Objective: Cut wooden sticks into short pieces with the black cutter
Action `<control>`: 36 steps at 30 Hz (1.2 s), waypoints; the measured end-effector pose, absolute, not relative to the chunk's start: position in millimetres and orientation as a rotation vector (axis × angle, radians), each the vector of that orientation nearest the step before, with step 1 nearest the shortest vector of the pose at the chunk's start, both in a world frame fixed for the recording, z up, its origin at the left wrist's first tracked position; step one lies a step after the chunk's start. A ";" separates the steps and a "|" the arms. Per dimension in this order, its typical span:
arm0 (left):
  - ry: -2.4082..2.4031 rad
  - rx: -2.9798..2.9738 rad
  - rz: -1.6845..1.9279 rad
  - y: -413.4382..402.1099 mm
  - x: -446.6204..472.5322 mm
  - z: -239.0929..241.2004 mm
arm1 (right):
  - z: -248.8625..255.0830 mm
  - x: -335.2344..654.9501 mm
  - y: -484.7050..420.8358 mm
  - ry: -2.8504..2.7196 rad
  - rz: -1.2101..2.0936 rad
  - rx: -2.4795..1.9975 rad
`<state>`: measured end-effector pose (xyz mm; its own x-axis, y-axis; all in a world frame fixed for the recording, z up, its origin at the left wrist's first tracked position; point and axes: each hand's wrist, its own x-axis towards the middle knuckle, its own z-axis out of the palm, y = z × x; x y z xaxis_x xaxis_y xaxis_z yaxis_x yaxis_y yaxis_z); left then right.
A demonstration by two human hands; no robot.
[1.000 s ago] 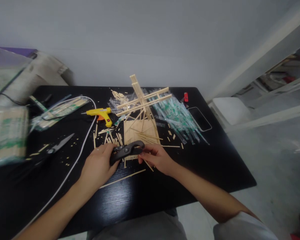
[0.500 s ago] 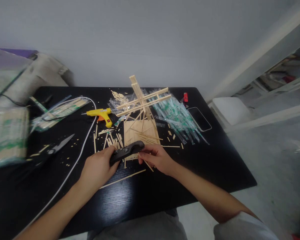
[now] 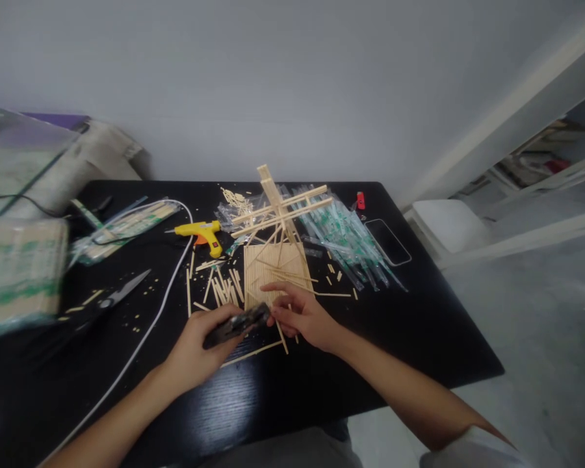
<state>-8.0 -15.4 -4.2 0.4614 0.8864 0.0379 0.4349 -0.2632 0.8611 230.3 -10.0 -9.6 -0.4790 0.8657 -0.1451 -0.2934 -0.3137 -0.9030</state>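
My left hand (image 3: 192, 348) is closed around a black hand tool (image 3: 234, 326), which is blurred; its exact kind is unclear. My right hand (image 3: 307, 320) has its thumb and fingers curled together at the tool's far end, with the index finger stretched out to the left. A thin wooden stick (image 3: 283, 340) pokes out below those fingers. Just beyond both hands lies a flat panel of wooden sticks (image 3: 253, 260) set side by side. A stick structure with crossed arms (image 3: 279, 207) rises at the panel's far end.
Left of the panel are cut stick pieces (image 3: 223, 290), a yellow glue gun (image 3: 199, 233), scissors (image 3: 124, 290) and a white cable (image 3: 168, 286). Packed sticks (image 3: 22, 273) sit far left. Plastic wrappers (image 3: 338, 231), a phone (image 3: 389, 242) and a red object (image 3: 361, 201) lie right.
My left hand has lowered and turned the black tool toward me. My right index finger has straightened out over the panel. The whole view has shifted slightly.
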 end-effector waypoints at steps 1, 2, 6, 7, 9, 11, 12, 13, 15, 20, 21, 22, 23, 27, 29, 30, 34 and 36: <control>1.070 1.877 0.666 -16.9 -7.6 -3.0 | -9.5 229.9 -9.9 -1.101 1.890 -0.838; 1.032 1.880 0.645 -18.5 -7.4 -1.9 | -9.7 229.5 -9.9 -1.092 1.898 -0.849; 0.959 2.007 0.627 -24.4 -6.6 -2.2 | -11.9 228.0 -9.5 -1.045 1.890 -0.929; 0.928 2.070 0.645 -25.4 -6.2 -3.4 | -12.3 227.7 -9.3 -1.037 1.882 -0.946; 0.834 2.187 0.703 -26.4 -4.7 -5.4 | -12.7 227.1 -9.2 -1.031 1.871 -0.966; 0.762 2.258 0.772 -26.4 -3.1 -6.0 | -12.8 226.5 -9.2 -1.040 1.889 -0.981; 0.749 2.275 0.804 -26.2 -2.5 -5.7 | -13.0 226.3 -9.3 -1.046 1.903 -0.986; 0.752 2.281 0.837 -26.1 -2.2 -5.1 | -13.3 226.0 -9.4 -1.050 1.917 -0.989; 0.766 2.260 0.896 -26.4 -2.4 -3.7 | -14.5 225.5 -9.7 -1.061 1.946 -0.993; 1.006 1.956 1.009 -27.8 -2.5 1.5 | -15.4 225.0 -10.8 -1.049 2.002 -1.064; 1.088 1.854 1.023 -27.1 -1.5 3.3 | -14.5 225.2 -10.7 -1.020 2.006 -1.071; 1.162 1.745 1.041 -25.6 -0.2 5.3 | -13.2 225.7 -10.6 -0.983 2.016 -1.062; 1.219 1.637 1.059 -23.6 1.2 7.4 | -11.6 226.3 -10.3 -0.945 2.035 -1.037; 1.296 1.359 1.072 -13.4 4.9 12.6 | -6.0 229.1 -9.5 -0.875 2.162 -0.882; 1.275 1.336 1.019 -10.4 4.9 11.9 | -5.8 229.9 -9.9 -0.899 2.221 -0.841; 1.263 1.333 0.996 -9.9 4.8 11.1 | -6.7 230.1 -10.3 -0.919 2.236 -0.827; 1.255 1.316 0.973 -11.7 5.6 8.2 | -13.2 231.1 -12.8 -1.002 2.227 -0.718; 1.263 1.308 0.983 -12.7 6.8 7.6 | -16.0 231.5 -14.0 -0.992 2.229 -0.671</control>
